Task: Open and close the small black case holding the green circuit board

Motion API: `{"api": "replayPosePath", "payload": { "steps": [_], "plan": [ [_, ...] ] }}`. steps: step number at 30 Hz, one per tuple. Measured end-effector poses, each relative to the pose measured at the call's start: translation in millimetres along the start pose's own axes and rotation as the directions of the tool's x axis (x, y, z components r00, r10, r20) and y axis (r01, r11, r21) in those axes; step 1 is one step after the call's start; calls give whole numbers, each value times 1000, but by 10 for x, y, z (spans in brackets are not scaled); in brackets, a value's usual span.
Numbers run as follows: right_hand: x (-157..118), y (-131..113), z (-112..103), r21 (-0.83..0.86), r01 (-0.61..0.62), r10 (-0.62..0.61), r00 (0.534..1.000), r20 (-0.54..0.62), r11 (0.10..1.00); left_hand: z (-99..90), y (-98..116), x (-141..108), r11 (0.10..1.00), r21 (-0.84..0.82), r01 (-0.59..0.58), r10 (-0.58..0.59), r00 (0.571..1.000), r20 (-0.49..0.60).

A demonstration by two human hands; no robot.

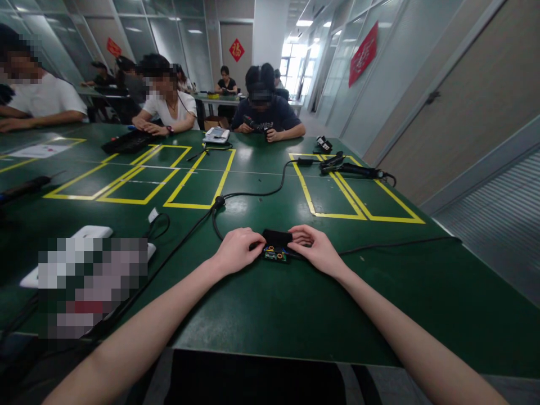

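Observation:
A small circuit board [275, 255] with gold-coloured rings lies on the green table [253, 315], joined to or lying against a black piece [277, 237] just behind it. My left hand [239, 249] is closed at the left edge of the black piece, thumb and forefinger pinched at its corner. On the right side, my right hand [312, 246] curves around the other end with thumb and fingers apart, close to or touching the black piece. Its far fingertips are partly hidden behind the piece.
A black cable [185, 238] with a round joint [219, 201] runs behind my hands. White power strips [93, 233] lie at the left. Yellow tape frames [188, 205] mark the table. A black tool [358, 170] rests at the back right. Several people sit beyond.

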State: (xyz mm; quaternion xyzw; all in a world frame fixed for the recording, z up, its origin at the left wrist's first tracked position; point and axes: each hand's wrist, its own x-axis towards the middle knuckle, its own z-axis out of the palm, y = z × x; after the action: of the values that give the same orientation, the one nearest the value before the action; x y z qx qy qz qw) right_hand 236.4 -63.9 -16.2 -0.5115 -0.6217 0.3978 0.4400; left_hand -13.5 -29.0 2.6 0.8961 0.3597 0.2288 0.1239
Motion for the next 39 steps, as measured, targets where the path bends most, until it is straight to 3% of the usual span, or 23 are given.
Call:
{"api": "replayPosePath", "payload": {
  "steps": [3,9,16,26,39],
  "plan": [
    [-13,-15,-2,-13,1,-1,1000,19,1000,-7,7,-2,997,-41,66,-67,998,-22],
    [-31,-17,39,-50,53,-55,998,-31,997,-3,17,-3,930,-300,211,-229,973,-28],
    [-37,-32,38,-92,71,-73,997,-20,993,26,-44,17,833,-495,245,-269,963,26],
    [-56,-102,16,-56,56,-55,998,27,997,21,-48,50,812,-513,279,-292,955,57],
    [-77,-170,-47,-72,128,-121,988,92,989,-77,28,51,774,-554,307,-313,946,88]
  ]
}}
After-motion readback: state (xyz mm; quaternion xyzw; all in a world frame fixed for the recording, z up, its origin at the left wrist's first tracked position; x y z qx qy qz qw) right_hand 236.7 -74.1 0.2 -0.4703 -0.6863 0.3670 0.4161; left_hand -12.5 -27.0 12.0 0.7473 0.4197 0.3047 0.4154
